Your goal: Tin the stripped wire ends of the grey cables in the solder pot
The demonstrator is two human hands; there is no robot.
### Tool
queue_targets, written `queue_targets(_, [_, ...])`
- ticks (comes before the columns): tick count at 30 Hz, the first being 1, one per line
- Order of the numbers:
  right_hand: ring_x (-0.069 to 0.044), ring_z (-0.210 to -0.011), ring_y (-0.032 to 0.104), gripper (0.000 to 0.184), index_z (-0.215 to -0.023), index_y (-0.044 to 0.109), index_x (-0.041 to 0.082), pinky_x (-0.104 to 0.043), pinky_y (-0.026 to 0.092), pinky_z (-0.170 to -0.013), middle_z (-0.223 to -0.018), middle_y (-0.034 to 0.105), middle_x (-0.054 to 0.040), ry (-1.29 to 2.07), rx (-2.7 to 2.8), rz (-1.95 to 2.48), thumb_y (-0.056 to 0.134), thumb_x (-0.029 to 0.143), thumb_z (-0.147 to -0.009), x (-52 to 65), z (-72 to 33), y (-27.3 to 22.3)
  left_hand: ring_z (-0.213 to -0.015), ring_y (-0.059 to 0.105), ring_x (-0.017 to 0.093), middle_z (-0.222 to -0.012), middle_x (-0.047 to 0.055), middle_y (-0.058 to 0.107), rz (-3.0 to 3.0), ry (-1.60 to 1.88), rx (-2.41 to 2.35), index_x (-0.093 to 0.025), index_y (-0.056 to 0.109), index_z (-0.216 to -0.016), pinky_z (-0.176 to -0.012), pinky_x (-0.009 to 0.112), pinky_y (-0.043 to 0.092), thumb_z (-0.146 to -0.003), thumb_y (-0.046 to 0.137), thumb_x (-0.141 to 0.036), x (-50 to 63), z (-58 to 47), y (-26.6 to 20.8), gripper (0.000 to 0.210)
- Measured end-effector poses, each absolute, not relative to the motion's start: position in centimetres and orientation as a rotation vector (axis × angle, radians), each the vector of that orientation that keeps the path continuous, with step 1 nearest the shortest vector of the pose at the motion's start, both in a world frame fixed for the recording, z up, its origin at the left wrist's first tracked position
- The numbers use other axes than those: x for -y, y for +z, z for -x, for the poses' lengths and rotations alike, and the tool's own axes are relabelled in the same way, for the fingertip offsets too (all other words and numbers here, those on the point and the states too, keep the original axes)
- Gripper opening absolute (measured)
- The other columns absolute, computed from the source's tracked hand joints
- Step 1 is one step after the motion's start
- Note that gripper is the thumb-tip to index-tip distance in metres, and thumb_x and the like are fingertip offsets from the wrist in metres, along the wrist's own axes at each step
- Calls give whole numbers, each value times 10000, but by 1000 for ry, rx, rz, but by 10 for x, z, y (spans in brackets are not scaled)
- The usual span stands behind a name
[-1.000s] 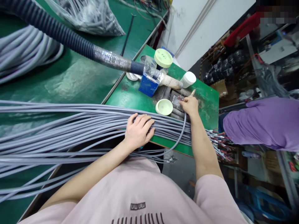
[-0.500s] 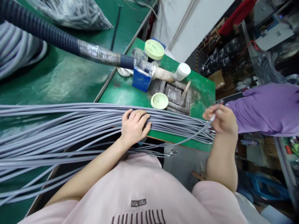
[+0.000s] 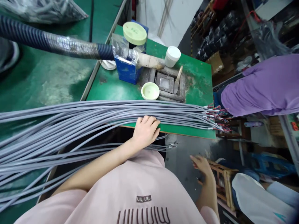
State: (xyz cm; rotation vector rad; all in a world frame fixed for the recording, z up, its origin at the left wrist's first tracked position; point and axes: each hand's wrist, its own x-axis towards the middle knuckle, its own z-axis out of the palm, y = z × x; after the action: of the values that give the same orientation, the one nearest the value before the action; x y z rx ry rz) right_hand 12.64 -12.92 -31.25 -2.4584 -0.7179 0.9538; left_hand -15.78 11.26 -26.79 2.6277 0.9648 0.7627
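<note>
— On the green bench [image 3: 196, 81] edge: left hand [image 3: 145, 132]?
— Flat, fingers together, pressing the near side of the grey cable bundle [image 3: 93, 119]; gripping nothing.
— Bundle location?
— Lies across the bench left to right, stripped coloured ends [image 3: 216, 119] past the right edge, near a purple sleeve [image 3: 259, 87].
— Right hand [image 3: 202, 165]?
— Below the bench, well apart from the cables, fingers loosely spread, empty.
— Behind?
— Solder pot [image 3: 164, 84], pale green lid [image 3: 150, 91] beside it, corrugated hose [image 3: 53, 43] above.

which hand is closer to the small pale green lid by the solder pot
Left. The left hand rests on the grey cables just below the lid; the right hand hangs below the bench edge, farther away.
</note>
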Motion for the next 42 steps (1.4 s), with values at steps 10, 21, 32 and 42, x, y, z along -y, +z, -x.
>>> queue_targets(10, [-137, -499, 597, 476, -998, 605, 228, -240, 449, -401, -828, 708, -51, 1395, 618, 1295, 657, 617, -728, 1, -34, -269, -776, 548, 179, -833, 44, 589, -2439, 569, -639, -163, 540, -890, -687, 307, 420, -944, 465, -250, -113, 156, -242, 127])
queue_targets(21, [-144, -469, 527, 194, -878, 642, 266, -271, 415, -481, -550, 582, 24, 594, 1205, 1663, 489, 380, -914, 11, -29, -210, -700, 553, 127, -814, 32, 618, -1581, 582, -544, -171, 655, -1061, -649, 268, 462, -854, 607, -369, -104, 160, -239, 290])
queue_targets(32, [-128, -623, 590, 181, -886, 654, 200, -237, 445, -617, -665, 633, 5, 768, 1694, 1484, 494, 273, -929, -16, 15, -233, -538, 508, 77, -595, 22, 637, -960, 638, -655, -120, 684, -633, -547, 211, 421, -660, 784, -461, -109, 169, -232, 357])
queue_targets(42, [-97, -564, 567, 167, -883, 631, 200, -217, 438, -591, -630, 617, 37, 787, 1578, 1520, 489, 270, -938, -20, 17, -235, -499, 496, 50, -625, -6, 647, -707, 886, -750, -141, 616, -726, -496, 171, 383, -644, 798, -384, -114, 168, -235, 315])
